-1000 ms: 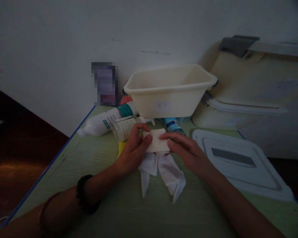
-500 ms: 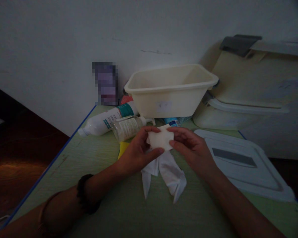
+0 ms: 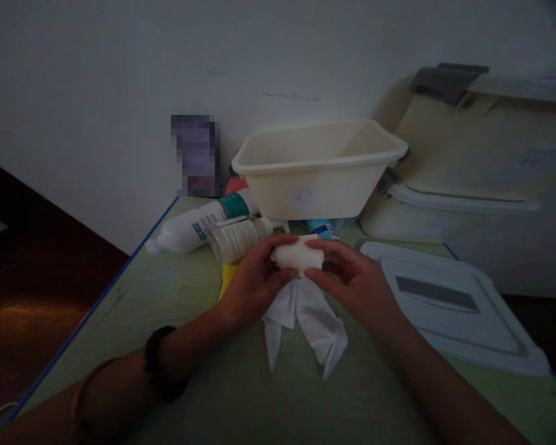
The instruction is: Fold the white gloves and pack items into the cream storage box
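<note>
Between my two hands is a small cream-white folded cloth (image 3: 300, 256), bent into a rounded roll. My left hand (image 3: 259, 278) pinches its left end, thumb below and forefinger above. Its right end is gripped the same way by my right hand (image 3: 356, 275). Whether it is fabric or thick tissue I cannot tell for sure. Under and in front of the hands lies a thin white cloth (image 3: 317, 321) with pointed ends, on the green tabletop (image 3: 278, 402). A yellow item (image 3: 227, 279) peeks out behind my left wrist.
A cream plastic bin (image 3: 315, 191) stands at the back. Left of it lie a white bottle (image 3: 180, 235) and a clear pump bottle (image 3: 238, 240); a blue-labelled item (image 3: 322, 228) lies before it. Stacked storage boxes (image 3: 472, 148) and a pale lid (image 3: 445, 327) are on the right. A pixelated object (image 3: 197, 154) leans at the wall.
The cream cloth was flat and square between my fingers; now it is curled into a roll. Both hands shifted their grip, thumbs now along its lower edge. The other things stayed put.
</note>
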`<act>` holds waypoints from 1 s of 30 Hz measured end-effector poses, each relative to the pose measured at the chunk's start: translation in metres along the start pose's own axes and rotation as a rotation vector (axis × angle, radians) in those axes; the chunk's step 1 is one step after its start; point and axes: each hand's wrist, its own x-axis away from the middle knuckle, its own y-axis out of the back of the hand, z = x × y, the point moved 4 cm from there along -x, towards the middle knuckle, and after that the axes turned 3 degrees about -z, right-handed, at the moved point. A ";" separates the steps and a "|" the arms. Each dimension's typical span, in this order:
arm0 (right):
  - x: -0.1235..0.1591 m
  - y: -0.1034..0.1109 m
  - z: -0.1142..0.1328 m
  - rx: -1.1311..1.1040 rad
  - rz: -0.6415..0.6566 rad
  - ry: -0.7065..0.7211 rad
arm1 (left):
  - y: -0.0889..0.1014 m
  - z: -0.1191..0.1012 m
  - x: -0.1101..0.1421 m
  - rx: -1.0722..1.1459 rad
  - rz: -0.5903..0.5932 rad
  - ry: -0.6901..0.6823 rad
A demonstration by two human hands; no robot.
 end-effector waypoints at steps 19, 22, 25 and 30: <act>0.000 0.003 0.011 0.312 -0.051 0.196 | 0.003 -0.006 0.001 -0.262 -0.083 -0.153; 0.000 0.003 0.011 0.321 -0.048 0.181 | 0.001 -0.006 0.000 -0.199 -0.063 -0.037; 0.000 0.004 0.009 0.315 -0.038 0.166 | 0.002 -0.006 0.000 -0.200 -0.058 0.013; -0.001 0.003 0.005 0.267 -0.018 0.138 | 0.003 -0.005 -0.002 -0.178 -0.077 0.021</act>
